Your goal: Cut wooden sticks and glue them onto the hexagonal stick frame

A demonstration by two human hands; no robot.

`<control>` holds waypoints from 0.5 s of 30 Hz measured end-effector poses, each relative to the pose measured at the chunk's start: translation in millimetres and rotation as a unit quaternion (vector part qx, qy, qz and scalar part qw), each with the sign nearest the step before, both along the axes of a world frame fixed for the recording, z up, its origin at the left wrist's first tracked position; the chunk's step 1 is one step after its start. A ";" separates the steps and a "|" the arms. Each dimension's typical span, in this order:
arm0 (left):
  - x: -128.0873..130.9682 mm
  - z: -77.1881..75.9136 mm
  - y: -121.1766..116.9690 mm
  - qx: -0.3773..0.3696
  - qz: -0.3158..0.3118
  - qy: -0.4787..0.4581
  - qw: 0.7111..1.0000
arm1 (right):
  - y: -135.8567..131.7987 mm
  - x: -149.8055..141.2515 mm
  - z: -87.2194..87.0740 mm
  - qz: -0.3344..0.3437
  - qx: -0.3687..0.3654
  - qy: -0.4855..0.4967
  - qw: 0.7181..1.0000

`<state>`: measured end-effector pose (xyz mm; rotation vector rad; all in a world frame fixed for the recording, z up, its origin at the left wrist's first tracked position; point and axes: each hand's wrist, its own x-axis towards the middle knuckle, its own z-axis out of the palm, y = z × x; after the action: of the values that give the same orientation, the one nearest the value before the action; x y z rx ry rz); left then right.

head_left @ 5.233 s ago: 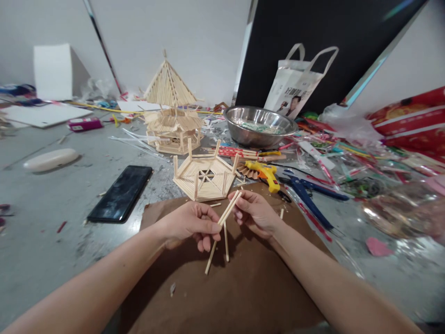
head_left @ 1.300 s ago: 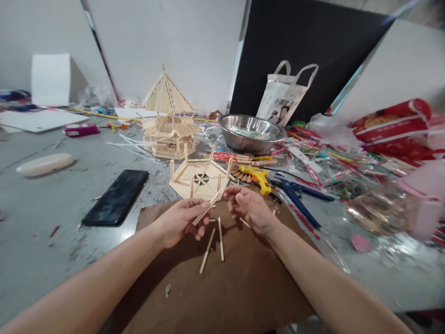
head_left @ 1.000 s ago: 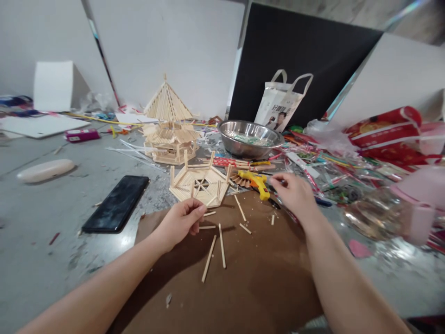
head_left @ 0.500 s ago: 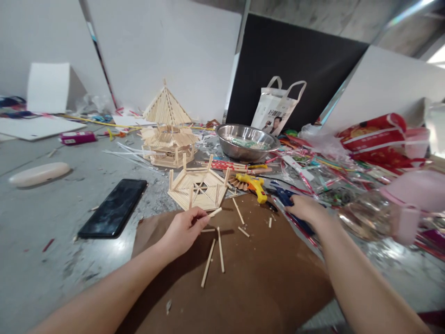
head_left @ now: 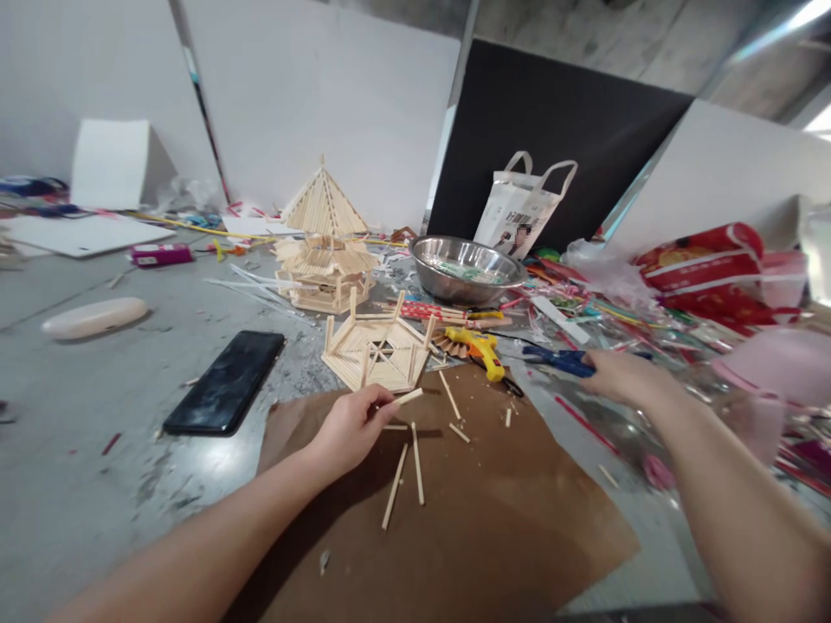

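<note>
Pinched in my left hand [head_left: 354, 426] is a short pale wooden stick [head_left: 410, 397], its end pointing right above the brown sheet [head_left: 493, 536]. My right hand [head_left: 614, 378] is closed round the blue handles of a cutting tool [head_left: 559, 360] on the right; most of its handle end is hidden by the hand. Several loose wooden sticks [head_left: 417, 465] lie on the sheet between the hands. Just beyond my left hand stands a hexagonal stick base [head_left: 341, 368] with short upright posts. A yellow glue gun [head_left: 481, 348] lies between that base and the cutting tool.
A stick-built pavilion [head_left: 325, 208] with a pointed roof stands behind the base. Beside it is a steel bowl [head_left: 441, 281]. A black phone [head_left: 226, 382] lies left. Plastic scraps and a pink-lidded bottle [head_left: 763, 372] crowd the right side.
My right hand has left the sticks, moved right and taken hold of the blue cutting tool, which has shifted and turned. My left hand keeps its stick. The view has tilted up.
</note>
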<state>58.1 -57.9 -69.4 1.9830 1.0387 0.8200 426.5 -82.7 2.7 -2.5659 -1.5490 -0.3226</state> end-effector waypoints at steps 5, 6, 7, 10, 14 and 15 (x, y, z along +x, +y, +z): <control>-3.0 2.8 1.4 0.024 0.008 0.002 1.000 | -22.1 -26.3 30.5 -0.006 -0.001 0.055 0.998; -3.6 3.3 1.4 0.028 0.009 0.005 1.000 | -26.5 -35.3 33.5 -0.007 0.063 0.096 0.993; -4.0 3.7 1.4 0.032 0.011 0.007 0.999 | -30.2 -44.9 34.9 0.001 0.117 0.167 0.979; -4.4 3.7 1.3 0.035 0.019 0.001 0.999 | -35.9 -73.3 30.3 0.082 0.226 0.505 0.829; -3.0 2.2 2.3 -0.002 0.044 -0.052 0.998 | -30.1 -102.4 12.3 0.128 0.205 0.749 0.617; -2.6 2.1 2.7 -0.023 0.049 -0.071 0.996 | -27.3 -108.1 6.5 0.129 0.193 0.775 0.587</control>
<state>55.5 -55.3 -67.3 1.8187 1.0683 0.9663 318.4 -109.9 9.2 -1.1607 -0.7850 1.1644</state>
